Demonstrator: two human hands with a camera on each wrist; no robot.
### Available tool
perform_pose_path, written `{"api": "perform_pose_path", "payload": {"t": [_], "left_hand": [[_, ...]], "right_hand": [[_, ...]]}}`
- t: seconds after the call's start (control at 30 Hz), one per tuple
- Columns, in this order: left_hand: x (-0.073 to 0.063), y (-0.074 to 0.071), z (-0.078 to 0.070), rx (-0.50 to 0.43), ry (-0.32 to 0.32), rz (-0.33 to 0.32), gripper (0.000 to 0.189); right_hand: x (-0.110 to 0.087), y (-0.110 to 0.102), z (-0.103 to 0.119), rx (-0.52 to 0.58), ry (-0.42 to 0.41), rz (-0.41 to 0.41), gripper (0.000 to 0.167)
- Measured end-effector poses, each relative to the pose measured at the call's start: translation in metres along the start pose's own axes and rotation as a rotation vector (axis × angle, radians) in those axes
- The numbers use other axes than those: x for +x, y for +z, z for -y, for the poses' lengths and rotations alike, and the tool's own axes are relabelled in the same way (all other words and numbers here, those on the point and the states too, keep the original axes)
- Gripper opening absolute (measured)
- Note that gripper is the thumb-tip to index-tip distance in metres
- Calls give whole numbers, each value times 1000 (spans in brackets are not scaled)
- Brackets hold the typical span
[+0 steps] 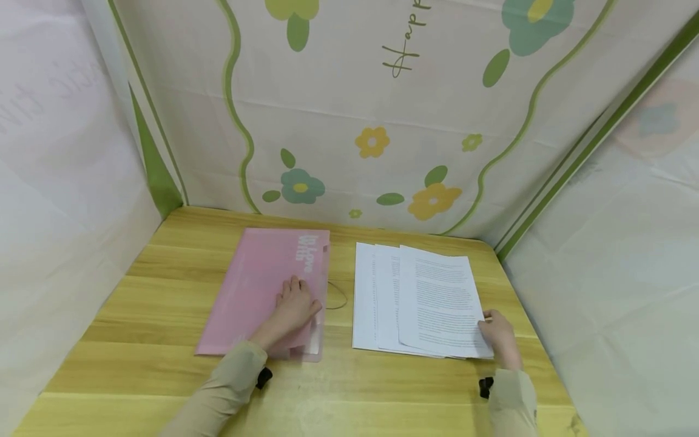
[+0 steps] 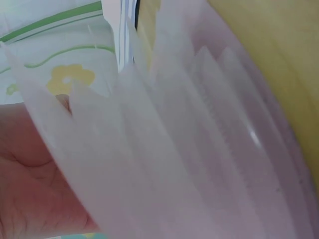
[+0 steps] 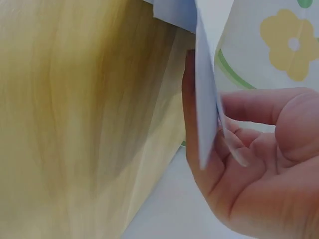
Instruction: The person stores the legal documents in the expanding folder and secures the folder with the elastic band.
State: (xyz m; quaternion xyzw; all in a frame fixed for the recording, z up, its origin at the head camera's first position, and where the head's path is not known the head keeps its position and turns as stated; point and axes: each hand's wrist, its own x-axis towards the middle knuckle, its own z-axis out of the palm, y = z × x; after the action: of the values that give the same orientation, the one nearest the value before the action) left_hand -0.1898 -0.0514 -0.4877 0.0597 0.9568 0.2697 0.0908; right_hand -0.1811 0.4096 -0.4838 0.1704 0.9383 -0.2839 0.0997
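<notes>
A pink translucent folder (image 1: 240, 291) with white lettering lies on the left of the wooden table. My left hand (image 1: 295, 306) rests on its cover near the right side, fingers loosely extended. The left wrist view shows the folder's layered pockets (image 2: 164, 149) fanned apart below that hand (image 2: 35, 174), hiding its fingertips. Printed paper sheets (image 1: 442, 297) lie overlapped to the right of the folder. At their lower right corner, my right hand (image 1: 499, 337) pinches paper edges. Close up, the raised paper (image 3: 203, 99) passes between thumb and fingers of that hand (image 3: 264, 169).
A thin dark cord loop (image 1: 340, 296) sticks out from the folder's right edge toward the papers. White fabric walls with a flower print (image 1: 327, 109) enclose the wooden table (image 1: 147, 303) at the back and both sides. A dark camera mount sits at each wrist.
</notes>
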Motion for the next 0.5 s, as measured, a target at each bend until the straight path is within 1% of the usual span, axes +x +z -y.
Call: {"api": "perform_pose_path", "payload": {"t": [0.1,0.27,0.37,0.5], "left_hand": [[-1,-4,-1,15,36,-31,67],[-2,-8,-3,12,85,-82,52],[-1,-9,-2,-3,98,-81,46],[0,-11,1,-43,101,-57,46]], "right_hand": [[0,0,-4,26,-27,-1,45],[0,0,-9,109,-9,4,45],[0,1,-13,171,1,17,45],[1,2,-17,226,5,28,46]]}}
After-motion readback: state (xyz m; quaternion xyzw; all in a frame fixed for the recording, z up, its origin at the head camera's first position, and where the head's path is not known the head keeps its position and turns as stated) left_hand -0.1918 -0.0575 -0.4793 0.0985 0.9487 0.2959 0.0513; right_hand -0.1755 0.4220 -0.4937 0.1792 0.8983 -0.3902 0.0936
